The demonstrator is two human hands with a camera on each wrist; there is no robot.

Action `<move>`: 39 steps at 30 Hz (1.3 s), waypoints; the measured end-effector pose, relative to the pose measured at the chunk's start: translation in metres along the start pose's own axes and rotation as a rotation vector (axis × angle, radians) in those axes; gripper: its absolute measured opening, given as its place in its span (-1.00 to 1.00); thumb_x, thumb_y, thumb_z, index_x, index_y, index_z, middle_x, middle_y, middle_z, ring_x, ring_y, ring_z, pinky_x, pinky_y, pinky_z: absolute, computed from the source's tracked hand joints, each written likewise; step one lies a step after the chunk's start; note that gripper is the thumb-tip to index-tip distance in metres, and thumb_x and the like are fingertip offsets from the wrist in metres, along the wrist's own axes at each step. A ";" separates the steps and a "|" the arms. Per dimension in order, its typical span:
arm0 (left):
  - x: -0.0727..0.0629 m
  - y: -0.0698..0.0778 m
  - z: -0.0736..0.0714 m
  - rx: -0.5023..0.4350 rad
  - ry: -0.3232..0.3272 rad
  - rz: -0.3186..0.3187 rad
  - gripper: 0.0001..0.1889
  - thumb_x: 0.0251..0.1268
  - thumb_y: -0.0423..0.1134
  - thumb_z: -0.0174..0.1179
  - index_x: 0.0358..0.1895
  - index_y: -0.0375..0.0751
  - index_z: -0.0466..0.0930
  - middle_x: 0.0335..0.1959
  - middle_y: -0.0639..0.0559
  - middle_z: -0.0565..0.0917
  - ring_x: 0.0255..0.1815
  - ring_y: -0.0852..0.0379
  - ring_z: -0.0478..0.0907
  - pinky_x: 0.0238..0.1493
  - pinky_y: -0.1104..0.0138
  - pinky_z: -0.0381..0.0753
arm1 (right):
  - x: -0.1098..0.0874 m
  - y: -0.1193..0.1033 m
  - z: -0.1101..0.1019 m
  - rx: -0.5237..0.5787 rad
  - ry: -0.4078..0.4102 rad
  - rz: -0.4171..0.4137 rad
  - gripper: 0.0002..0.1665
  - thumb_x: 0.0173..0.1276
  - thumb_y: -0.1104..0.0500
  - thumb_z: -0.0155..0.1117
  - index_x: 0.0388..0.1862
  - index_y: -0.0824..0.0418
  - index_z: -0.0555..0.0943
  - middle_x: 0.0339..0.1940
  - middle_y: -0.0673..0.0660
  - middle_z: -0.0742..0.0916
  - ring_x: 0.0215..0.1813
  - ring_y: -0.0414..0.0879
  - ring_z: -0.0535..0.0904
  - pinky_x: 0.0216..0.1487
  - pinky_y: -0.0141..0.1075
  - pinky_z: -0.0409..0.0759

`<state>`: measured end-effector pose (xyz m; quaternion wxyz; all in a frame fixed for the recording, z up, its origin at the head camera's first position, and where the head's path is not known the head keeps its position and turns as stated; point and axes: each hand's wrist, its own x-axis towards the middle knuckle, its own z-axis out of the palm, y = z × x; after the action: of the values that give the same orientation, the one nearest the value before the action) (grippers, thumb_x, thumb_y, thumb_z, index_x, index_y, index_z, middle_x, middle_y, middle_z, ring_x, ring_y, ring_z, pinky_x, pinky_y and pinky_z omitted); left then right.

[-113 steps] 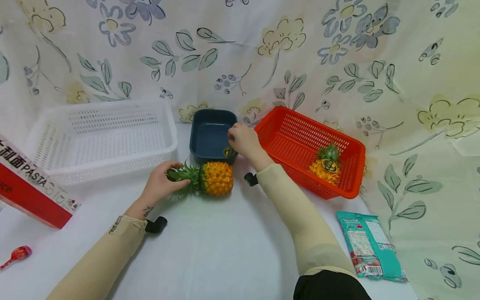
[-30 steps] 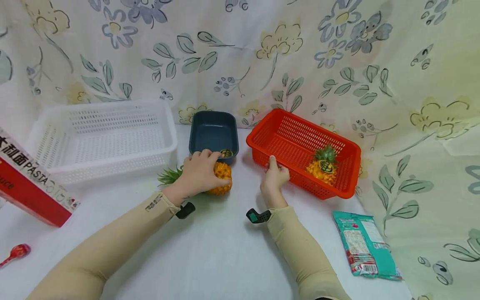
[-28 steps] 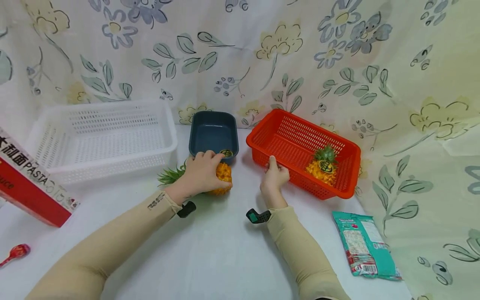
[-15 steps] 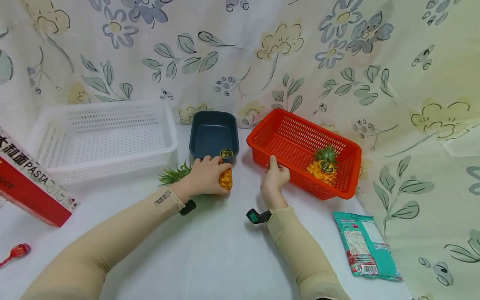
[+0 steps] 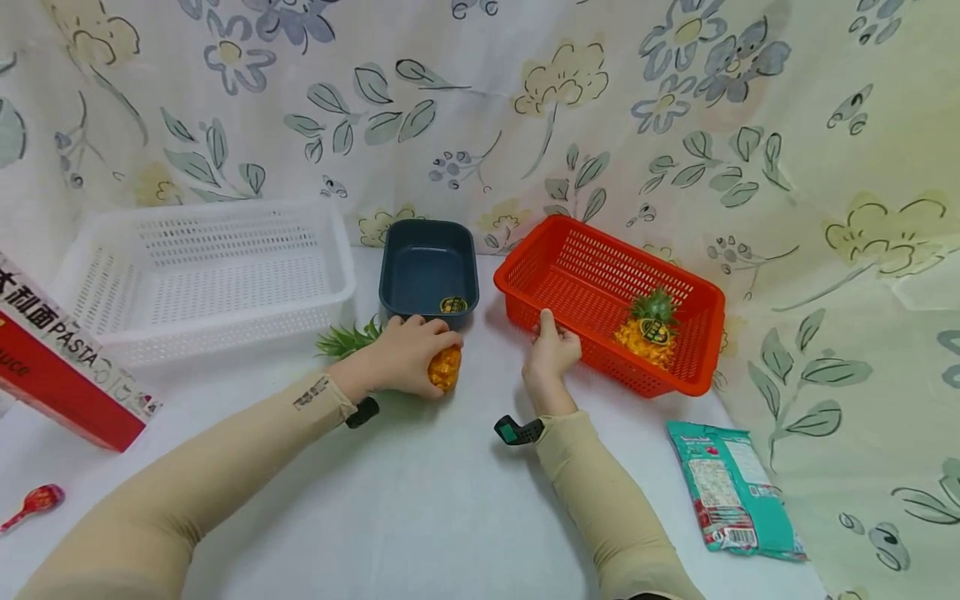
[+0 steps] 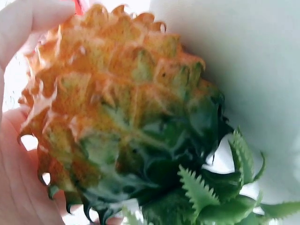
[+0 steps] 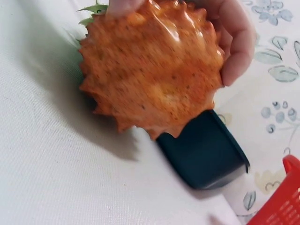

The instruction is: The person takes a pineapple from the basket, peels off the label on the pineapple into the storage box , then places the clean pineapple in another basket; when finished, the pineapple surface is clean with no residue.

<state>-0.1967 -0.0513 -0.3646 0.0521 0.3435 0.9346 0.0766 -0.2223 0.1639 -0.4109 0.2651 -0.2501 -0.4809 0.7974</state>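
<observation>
My left hand (image 5: 408, 354) grips a small orange pineapple (image 5: 446, 369) round its body, fingers on the far side and thumb on the near side. Its green leaf crown (image 5: 349, 339) points left. In the right wrist view the fruit's flat base (image 7: 154, 70) faces the camera; the left wrist view has its spiky skin (image 6: 112, 93) close up. By the front left corner of the red basket (image 5: 525, 292), my right hand (image 5: 551, 358) has its thumb up and fingers loosely curled, holding nothing visible. A round black-and-gold label (image 5: 453, 305) lies inside the dark blue dish (image 5: 427, 267), just behind the pineapple.
At the back left stands a white perforated basket (image 5: 225, 325). Another pineapple (image 5: 649, 333), bearing a similar label, lies in the red basket. A red pasta box (image 5: 67, 375) and a lollipop (image 5: 43, 498) are at left, a teal packet (image 5: 735, 487) at right.
Earlier my left hand was at the leaf crown and my right hand at the dish's edge. The left now grips the fruit's body and has shifted slightly; the right has withdrawn toward the red basket.
</observation>
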 end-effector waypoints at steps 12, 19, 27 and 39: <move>-0.024 -0.013 -0.009 0.005 -0.130 0.289 -0.15 -0.31 0.03 0.50 0.22 0.17 0.30 0.14 0.12 0.41 0.15 0.02 0.27 0.12 0.01 0.27 | 0.000 0.001 0.001 0.022 0.002 -0.044 -0.84 0.21 0.23 0.28 -0.51 0.17 0.49 -0.57 0.10 0.55 -0.45 -0.03 0.46 -0.35 -0.14 0.47; -0.048 -0.016 -0.017 0.055 -0.188 0.366 -0.08 -0.34 -0.16 0.51 0.26 0.20 0.25 0.18 0.19 0.39 0.26 0.02 0.19 0.27 -0.19 0.09 | 0.000 0.002 0.002 0.024 0.004 -0.039 -0.84 0.21 0.23 0.29 -0.51 0.17 0.50 -0.57 0.13 0.55 -0.45 -0.01 0.47 -0.38 -0.17 0.46; -0.062 -0.015 -0.020 -0.011 -0.151 0.344 -0.13 -0.30 0.07 0.48 0.26 0.17 0.30 0.16 0.20 0.42 0.30 0.01 0.18 0.30 -0.23 -0.04 | 0.003 0.003 0.002 0.033 0.025 -0.055 -0.82 0.19 0.26 0.29 -0.56 0.17 0.50 -0.55 0.25 0.55 -0.50 0.01 0.47 -0.44 -0.19 0.47; -0.068 -0.006 -0.017 -0.299 0.231 -0.208 -0.08 -0.15 0.33 0.29 0.29 -0.11 0.28 0.24 -0.14 0.32 0.20 -0.15 0.31 0.17 -0.06 0.36 | 0.001 0.001 0.002 0.032 0.022 -0.035 -0.83 0.20 0.24 0.30 -0.52 0.17 0.51 -0.57 0.13 0.55 -0.49 0.00 0.46 -0.45 -0.24 0.46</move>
<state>-0.1517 -0.1015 -0.3457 0.0024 0.2227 0.9429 0.2477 -0.2245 0.1627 -0.4111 0.2883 -0.2462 -0.4696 0.7973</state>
